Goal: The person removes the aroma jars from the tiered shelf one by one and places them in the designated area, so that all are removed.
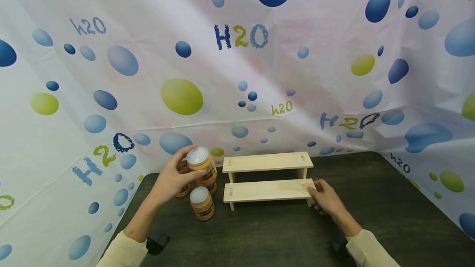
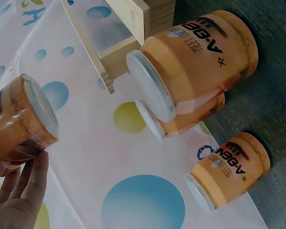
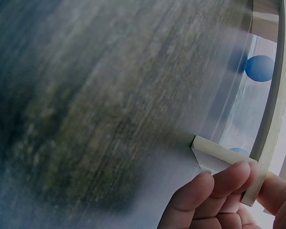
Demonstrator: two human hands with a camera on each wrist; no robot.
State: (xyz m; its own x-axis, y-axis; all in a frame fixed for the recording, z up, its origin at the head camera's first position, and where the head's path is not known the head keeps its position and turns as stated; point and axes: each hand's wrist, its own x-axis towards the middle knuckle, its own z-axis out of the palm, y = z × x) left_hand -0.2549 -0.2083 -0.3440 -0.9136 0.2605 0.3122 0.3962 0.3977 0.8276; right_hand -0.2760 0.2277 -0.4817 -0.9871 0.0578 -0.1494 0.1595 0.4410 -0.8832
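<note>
**Jar lifted on the left, shelf pinched on the right**

Starting at the left fingers (image 2: 31, 179): they're curled round an orange jar (image 1: 201, 162) with a pale flat lid, thumb side toward the camera in the head view, so it's a proper wrap-around grip and not just a touch. The left hand (image 1: 174, 178) has that jar up off the dark table (image 1: 371, 217), above the far left corner, over a little cluster of the same jars. One jar with a white lid (image 1: 202, 203) stands nearest the front of that bunch, and in the left wrist view there's a stacked pair (image 2: 190, 71) plus a single one (image 2: 231, 176) standing apart from them

Right side: the right fingers (image 3: 214, 191) are pressed close together and pinching the right end of the lower step of a small wooden two-step shelf (image 1: 267, 176), thumb on the other side of the board. The right hand (image 1: 326, 199) sits low on the table just right of that end. Right wrist view is blurry on the tabletop, but the pinch on the board edge is clear enough

The shelf stands toward the far edge of the table, roughly mid-width, with the jar cluster just off its left end. Behind and around everything hangs a white backdrop (image 1: 237, 73) with blue and green bubbles and H2O lettering
</note>
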